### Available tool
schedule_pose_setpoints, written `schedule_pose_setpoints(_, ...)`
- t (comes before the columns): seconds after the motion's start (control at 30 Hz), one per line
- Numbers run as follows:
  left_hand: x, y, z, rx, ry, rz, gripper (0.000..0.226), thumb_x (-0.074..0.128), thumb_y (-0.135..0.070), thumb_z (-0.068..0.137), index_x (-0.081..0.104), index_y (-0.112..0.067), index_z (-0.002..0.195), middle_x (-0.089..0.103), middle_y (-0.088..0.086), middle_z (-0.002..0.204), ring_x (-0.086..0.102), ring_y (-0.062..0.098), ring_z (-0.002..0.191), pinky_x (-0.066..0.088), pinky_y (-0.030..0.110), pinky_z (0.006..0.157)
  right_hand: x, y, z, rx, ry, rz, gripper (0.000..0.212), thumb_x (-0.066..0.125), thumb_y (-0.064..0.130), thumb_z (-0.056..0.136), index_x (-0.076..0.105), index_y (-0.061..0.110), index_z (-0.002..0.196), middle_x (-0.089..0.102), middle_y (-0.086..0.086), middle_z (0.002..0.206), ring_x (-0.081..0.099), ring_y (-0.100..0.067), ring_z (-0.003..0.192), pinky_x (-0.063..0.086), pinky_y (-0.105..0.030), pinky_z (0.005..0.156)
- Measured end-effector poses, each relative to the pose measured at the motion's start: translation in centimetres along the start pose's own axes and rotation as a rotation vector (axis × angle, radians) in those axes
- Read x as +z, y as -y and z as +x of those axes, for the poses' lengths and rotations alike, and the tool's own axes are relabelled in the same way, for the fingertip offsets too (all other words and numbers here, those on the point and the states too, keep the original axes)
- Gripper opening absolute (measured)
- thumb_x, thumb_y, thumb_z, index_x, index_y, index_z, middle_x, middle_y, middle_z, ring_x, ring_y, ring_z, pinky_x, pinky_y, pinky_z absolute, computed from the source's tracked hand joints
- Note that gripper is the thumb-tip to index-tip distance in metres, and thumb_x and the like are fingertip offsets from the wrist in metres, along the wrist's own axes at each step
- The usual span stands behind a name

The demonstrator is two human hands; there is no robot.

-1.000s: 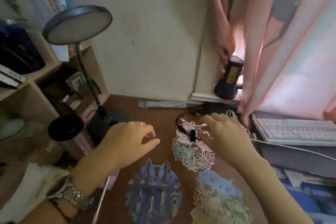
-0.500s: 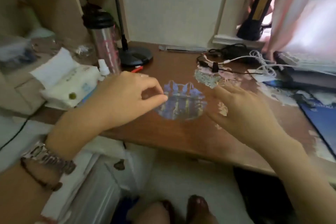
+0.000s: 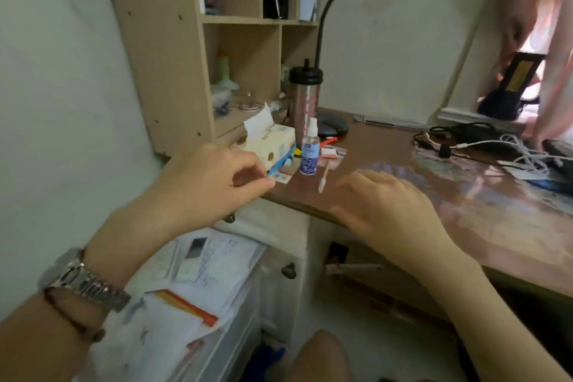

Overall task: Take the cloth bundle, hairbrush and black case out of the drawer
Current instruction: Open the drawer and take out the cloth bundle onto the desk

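The cloth bundle, hairbrush and black case are not in view. A white drawer unit [image 3: 276, 228] stands under the left end of the brown desk [image 3: 400, 146], with two dark knobs, the lower one [image 3: 288, 270] plainly seen. Both drawers look closed. My left hand [image 3: 210, 189] hovers loosely curled at the desk's left corner, just above the upper knob, and holds nothing. My right hand [image 3: 387, 211] is spread flat over the desk's front edge, empty.
On the desk stand a tissue box [image 3: 269, 143], a spray bottle [image 3: 310, 152], a tumbler [image 3: 305, 102] and a lamp base [image 3: 331, 125]; cables [image 3: 511, 149] lie at right. A wooden shelf unit [image 3: 173, 56] rises at left. Papers [image 3: 192, 288] are piled beside the drawers. My knee [image 3: 319, 357] is below.
My view has swung down and to the left, from the desk top to the drawers under its left end. Both hands came back toward the desk's front edge, still empty.
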State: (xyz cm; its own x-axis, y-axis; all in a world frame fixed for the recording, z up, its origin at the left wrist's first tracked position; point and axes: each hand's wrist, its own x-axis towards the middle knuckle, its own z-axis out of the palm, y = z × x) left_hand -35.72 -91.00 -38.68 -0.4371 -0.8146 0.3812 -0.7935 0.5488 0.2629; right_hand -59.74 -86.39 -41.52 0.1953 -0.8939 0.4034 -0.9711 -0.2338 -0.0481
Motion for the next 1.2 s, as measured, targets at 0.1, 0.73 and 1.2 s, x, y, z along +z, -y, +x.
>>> schedule_pose_setpoints(0.1, 1.7, 3.7, -2.2, -0.101, 0.031, 0.028, 0.035, 0.041, -0.065, 0.076, 0.064, -0.040, 0.087, 0.066, -0.019, 0.084, 0.057, -0.002, 0.075, 0.045, 0.024, 0.060, 3.7, 2.6, 1.1, -0.021, 0.020, 0.078, 0.037, 0.051, 0.047, 0.085, 0.051, 0.030, 0.118, 0.060, 0.008, 0.109, 0.056, -0.014, 0.099, 0.046, -0.031, 0.085)
schedule_pose_setpoints(0.73, 21.3, 17.5, 1.2, -0.214, 0.126, 0.001, 0.057, 0.055, -0.041, 0.086, 0.043, -0.019, 0.137, 0.038, 0.006, 0.147, 0.039, 0.021, 0.130, 0.035, 0.032, 0.104, 15.2, 4.5, 6.8, -0.011, -0.060, 0.102, 0.038, 0.071, 0.030, 0.076, 0.062, 0.018, 0.111, 0.064, 0.000, 0.110, 0.060, -0.021, 0.102, 0.047, -0.033, 0.083)
schedule_pose_setpoints(1.2, 22.9, 18.3, 1.0, -0.233, 0.044, -0.095, 0.051, 0.058, -0.030, 0.086, 0.046, -0.014, 0.133, 0.047, 0.002, 0.137, 0.047, 0.018, 0.118, 0.044, 0.032, 0.094, 17.1, 3.2, 7.4, 0.027, 0.034, 0.067, 0.050, 0.062, 0.037, 0.082, 0.053, 0.018, 0.128, 0.059, 0.001, 0.125, 0.054, -0.017, 0.110, 0.043, -0.032, 0.090)
